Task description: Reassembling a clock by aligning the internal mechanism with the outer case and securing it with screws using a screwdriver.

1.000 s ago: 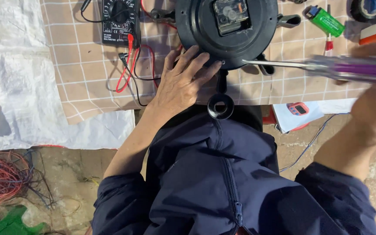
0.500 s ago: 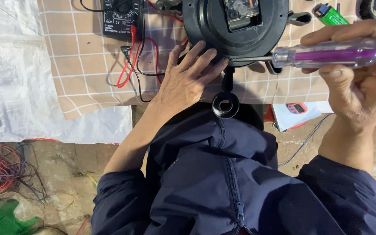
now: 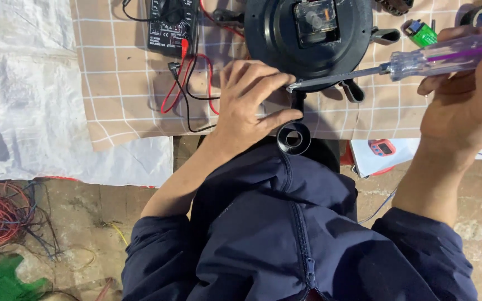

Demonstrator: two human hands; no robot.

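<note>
While L hand [image 3: 249, 103] steadies black round housing [image 3: 308, 39] | clear box inside | R hand [image 3: 467, 100] grip: screwdriver [image 3: 419, 58]

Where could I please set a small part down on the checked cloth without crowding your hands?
The checked cloth is bare at its left end, between the cloth's left edge and the meter with its red and black leads. The white sheet further left is bare too. It is crowded around the black round device, where the left hand and the screwdriver in the right hand meet.
</note>
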